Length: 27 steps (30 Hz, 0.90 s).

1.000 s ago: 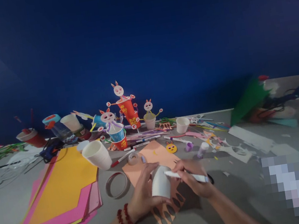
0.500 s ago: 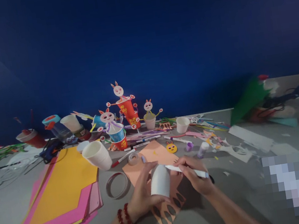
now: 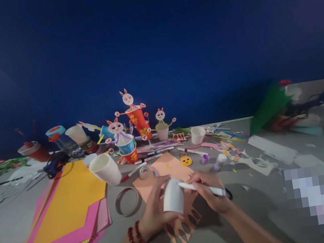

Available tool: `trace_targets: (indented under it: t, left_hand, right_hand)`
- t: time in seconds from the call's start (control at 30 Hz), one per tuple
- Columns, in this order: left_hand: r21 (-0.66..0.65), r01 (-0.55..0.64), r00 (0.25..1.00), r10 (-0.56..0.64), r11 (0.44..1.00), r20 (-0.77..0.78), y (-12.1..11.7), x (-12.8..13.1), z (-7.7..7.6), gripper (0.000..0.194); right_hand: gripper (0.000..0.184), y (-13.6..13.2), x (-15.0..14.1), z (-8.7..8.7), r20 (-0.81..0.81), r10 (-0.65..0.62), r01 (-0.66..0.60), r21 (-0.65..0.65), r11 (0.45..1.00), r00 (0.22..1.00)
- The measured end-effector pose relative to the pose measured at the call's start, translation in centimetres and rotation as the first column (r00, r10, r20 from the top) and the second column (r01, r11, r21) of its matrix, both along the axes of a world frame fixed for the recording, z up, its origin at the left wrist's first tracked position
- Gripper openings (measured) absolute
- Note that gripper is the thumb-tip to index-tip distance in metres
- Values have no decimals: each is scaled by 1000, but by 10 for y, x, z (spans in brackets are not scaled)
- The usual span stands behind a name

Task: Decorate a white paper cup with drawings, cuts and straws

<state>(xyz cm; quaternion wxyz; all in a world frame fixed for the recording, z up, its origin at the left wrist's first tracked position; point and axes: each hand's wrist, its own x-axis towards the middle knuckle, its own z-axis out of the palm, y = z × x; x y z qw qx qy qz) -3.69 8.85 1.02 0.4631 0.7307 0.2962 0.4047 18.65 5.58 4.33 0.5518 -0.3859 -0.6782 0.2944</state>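
The left hand (image 3: 155,212) curves in a wide cupping grip, the right hand (image 3: 213,193) pinching just beside it.

Left fingers (image 3: 158,191) around white cup (image 3: 173,199); right fingers (image 3: 200,178) pointing marker (image 3: 215,190) at it.

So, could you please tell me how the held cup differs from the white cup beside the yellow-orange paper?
The left hand grips the held cup, while no hand touches the other cup. The held cup's mouth is hidden; the other cup's is visible. Both are white.
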Motion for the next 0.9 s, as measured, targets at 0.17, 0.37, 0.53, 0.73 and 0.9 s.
trace_targets:
  t: [0.17, 0.37, 0.53, 0.73, 0.9]
  left_hand:
    - [1, 9, 1000, -9, 1000, 29, 0, 0, -1, 93]
    - [-38, -16, 999, 17, 999, 33, 1, -1, 0, 92]
    - [-39, -9, 998, 11, 999, 68, 2, -2, -3, 91]
    - [-57, 13, 995, -7, 998, 102, 0, -1, -2, 90]
    - [-60, 30, 993, -23, 998, 113, 0, 0, -4, 91]
  right_hand:
    - [20, 0, -1, 0, 0, 55, -55, -19, 998, 998]
    - [21, -1, 1, 3, 23, -30, 30, 12, 999, 999]
    - [20, -2, 0, 5, 29, -55, 54, 37, 998, 998]
    - [20, -3, -2, 5, 22, -7, 6, 47, 999, 1000]
    - [19, -2, -2, 3, 31, -59, 56, 78, 995, 998]
